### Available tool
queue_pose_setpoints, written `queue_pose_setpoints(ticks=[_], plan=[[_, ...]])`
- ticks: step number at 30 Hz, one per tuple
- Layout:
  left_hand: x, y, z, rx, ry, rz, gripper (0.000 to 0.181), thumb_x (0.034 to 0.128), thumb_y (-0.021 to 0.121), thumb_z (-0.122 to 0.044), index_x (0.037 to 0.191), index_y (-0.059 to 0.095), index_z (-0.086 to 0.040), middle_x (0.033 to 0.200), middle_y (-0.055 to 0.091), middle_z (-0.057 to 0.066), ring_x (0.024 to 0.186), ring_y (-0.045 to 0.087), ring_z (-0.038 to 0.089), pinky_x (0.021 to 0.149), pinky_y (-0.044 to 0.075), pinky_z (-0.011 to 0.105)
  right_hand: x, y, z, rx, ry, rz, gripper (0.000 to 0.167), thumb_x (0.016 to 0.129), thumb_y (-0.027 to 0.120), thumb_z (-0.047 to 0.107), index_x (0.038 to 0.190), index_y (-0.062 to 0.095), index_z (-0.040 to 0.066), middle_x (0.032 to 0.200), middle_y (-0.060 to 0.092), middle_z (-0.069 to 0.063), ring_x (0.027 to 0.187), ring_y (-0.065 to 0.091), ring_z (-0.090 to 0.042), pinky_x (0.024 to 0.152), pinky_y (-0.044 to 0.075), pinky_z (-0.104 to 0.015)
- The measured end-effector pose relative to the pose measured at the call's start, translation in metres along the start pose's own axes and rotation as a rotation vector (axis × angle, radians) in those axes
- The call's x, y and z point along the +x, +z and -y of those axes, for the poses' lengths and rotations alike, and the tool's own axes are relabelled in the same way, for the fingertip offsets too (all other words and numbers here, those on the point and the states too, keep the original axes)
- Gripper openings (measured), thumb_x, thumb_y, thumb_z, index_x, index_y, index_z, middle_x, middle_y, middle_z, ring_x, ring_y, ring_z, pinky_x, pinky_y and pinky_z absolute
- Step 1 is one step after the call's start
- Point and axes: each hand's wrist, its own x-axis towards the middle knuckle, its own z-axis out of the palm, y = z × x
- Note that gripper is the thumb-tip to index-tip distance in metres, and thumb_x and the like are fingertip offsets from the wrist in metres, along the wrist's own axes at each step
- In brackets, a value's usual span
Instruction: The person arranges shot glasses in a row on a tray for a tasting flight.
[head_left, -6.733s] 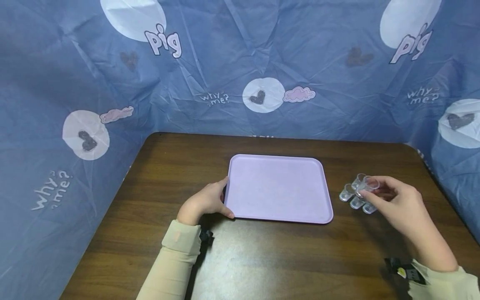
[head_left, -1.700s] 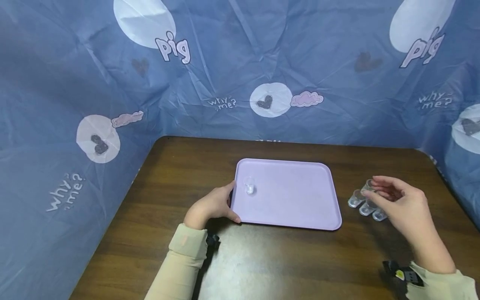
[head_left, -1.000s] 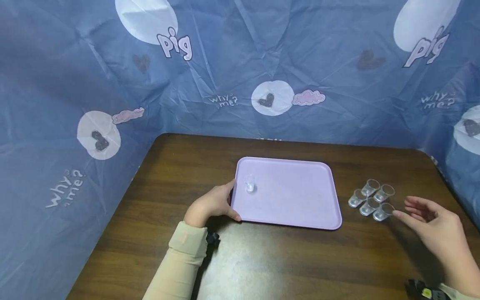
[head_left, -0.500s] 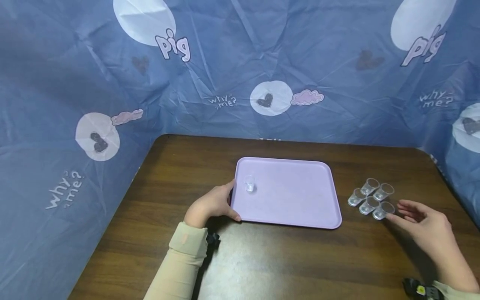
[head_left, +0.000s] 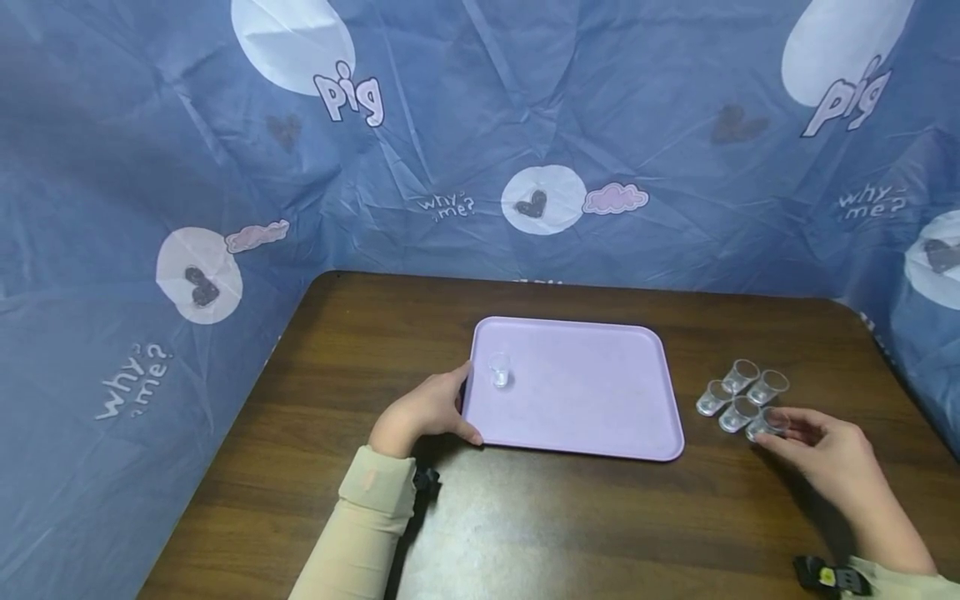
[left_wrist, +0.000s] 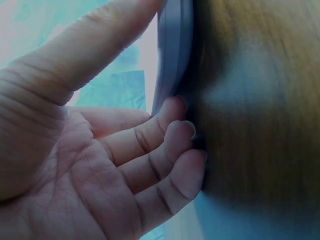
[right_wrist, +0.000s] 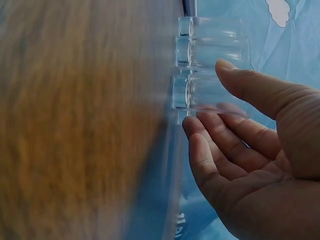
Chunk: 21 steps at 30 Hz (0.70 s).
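A lilac tray (head_left: 573, 392) lies flat on the table. My left hand (head_left: 423, 412) holds its near left corner, thumb at the front edge and fingers along the left side; the left wrist view shows curled fingertips (left_wrist: 186, 172) by the tray rim (left_wrist: 175, 45). One small clear cup (head_left: 499, 372) stands upright on the tray's left part. Several similar cups (head_left: 740, 379) stand close together right of the tray. My right hand (head_left: 832, 454) has its thumb and fingers around the nearest right cup (head_left: 756, 425); the right wrist view shows this hand (right_wrist: 250, 135) at the cup (right_wrist: 202, 92).
The brown wooden table (head_left: 570, 525) has a rounded far edge. Behind it and at both sides hangs a blue printed cloth (head_left: 420, 100). A dark wrist device (head_left: 828, 575) sits at the right sleeve, and another (head_left: 426, 481) at the left cuff.
One cup has come from the group onto the tray's left side since the earliest frame. My right hand drew back to the right, then moved left around the nearest cup. My left hand keeps its hold.
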Motion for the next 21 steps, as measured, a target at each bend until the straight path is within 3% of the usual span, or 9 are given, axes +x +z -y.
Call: queue_pose_setpoints(ticks=[11, 21], plan=[[-0.0001, -0.0001, -0.0003, -0.005, -0.004, 0.000, 0.121, 0.0609, 0.101, -0.019, 0.156, 0.030, 0.007, 0.139, 0.055, 0.024, 0.116, 0.057, 0.027, 0.102, 0.043, 0.042, 0.0016, 0.0012, -0.0010, -0.010, -0.005, 0.016, 0.047, 0.086, 0.085, 0.026, 0.113, 0.070, -0.010, 0.102, 0.072, -0.024, 0.074, 0.054, 0.011, 0.060, 0.045, -0.014], [0.0006, 0.0002, 0.0008, -0.003, -0.002, -0.003, 0.121, 0.0611, 0.101, -0.019, 0.155, 0.030, 0.008, 0.144, 0.051, 0.025, 0.120, 0.055, 0.029, 0.104, 0.042, 0.042, -0.0011, -0.0013, -0.0003, -0.005, -0.037, -0.022, 0.039, 0.085, 0.086, 0.021, 0.110, 0.073, -0.006, 0.099, 0.073, -0.018, 0.075, 0.055, 0.011, 0.060, 0.044, -0.013]])
